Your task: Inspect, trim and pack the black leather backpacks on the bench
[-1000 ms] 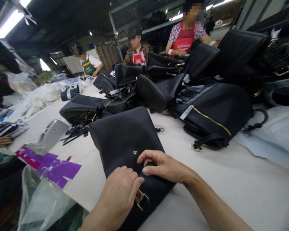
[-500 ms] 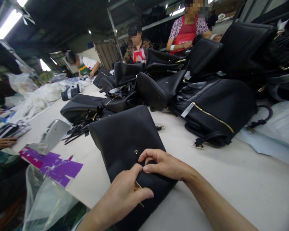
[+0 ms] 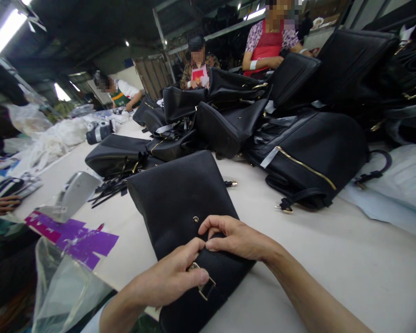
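At the far left edge, another person's hand (image 3: 0, 203) rests on the table (image 3: 333, 263). Nearer, a clear plastic bag (image 3: 55, 286) hangs at the table's edge, with purple paper cutouts (image 3: 72, 237) just beyond it and a grey curved piece (image 3: 72, 192) behind those. The black bag (image 3: 180, 199) lies flat on the table near its front edge, directly before the person, its brass snap (image 3: 195, 219) facing up. The left hand (image 3: 169, 277) sits on the bag's near end, thumb and forefinger pinched on the gold buckle (image 3: 204, 283). The right hand (image 3: 237, 239), touching the left forefinger, has its fingers curled tight. They seem to pinch a fold of the bag's leather, though the fingertips are partly hidden. Further right and back lies a heap of black bags (image 3: 229, 125), and beside it a backpack with a gold zipper (image 3: 308, 162). A pale sheet (image 3: 398, 185) covers the table at the far right.
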`<state>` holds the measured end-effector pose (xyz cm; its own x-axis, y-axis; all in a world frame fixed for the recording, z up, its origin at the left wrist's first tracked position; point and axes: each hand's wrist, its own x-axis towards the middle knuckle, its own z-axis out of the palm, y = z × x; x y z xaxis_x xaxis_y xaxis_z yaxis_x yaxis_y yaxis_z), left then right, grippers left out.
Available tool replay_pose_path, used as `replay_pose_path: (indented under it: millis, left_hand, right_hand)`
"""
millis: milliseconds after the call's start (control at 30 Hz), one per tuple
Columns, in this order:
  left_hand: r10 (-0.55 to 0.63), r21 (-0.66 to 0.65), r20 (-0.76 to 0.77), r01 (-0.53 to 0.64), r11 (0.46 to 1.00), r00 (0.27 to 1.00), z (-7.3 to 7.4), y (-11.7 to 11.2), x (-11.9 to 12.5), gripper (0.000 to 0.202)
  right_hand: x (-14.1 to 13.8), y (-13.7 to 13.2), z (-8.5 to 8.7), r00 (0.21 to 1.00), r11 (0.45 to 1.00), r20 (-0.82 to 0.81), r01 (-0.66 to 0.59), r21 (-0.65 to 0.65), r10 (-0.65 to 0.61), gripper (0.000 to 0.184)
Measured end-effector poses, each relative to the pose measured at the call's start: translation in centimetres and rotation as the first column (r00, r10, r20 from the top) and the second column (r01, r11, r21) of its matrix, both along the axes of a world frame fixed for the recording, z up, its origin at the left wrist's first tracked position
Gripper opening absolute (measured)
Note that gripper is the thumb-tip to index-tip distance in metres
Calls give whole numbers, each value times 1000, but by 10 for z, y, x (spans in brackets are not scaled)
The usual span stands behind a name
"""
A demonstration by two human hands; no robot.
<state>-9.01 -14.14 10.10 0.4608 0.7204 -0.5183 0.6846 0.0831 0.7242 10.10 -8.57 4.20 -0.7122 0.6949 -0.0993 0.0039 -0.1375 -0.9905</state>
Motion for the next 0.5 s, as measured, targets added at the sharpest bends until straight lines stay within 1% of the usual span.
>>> replay_pose_path:
  millis: [167,267,367,400,500]
  left_hand:
    - [-21,18,-57,22,1000,998,5,-1,-1,17]
    - [39,58,-102,-33,998,994,5,-7,5,14]
    - [132,67,-103,-125,990,986,2,-14,13,26]
    - [147,63,-91,-142,988,985,1,-15,14,26]
    - [132,56,-70,-129,990,989,0,-15,14,17]
  right_hand:
    - [0,0,-1,1000,1000,5,-6,-18,6,26]
    - [0,0,0,1000,999,-3,-21,-30,21,26]
    - [1,0,1,1000,999,-2,-32,-29,31,26]
    - [1,0,1,1000,999,-1,-31,-23,31,26]
    - [1,0,0,1000,1000,0,-22,-16,22,26]
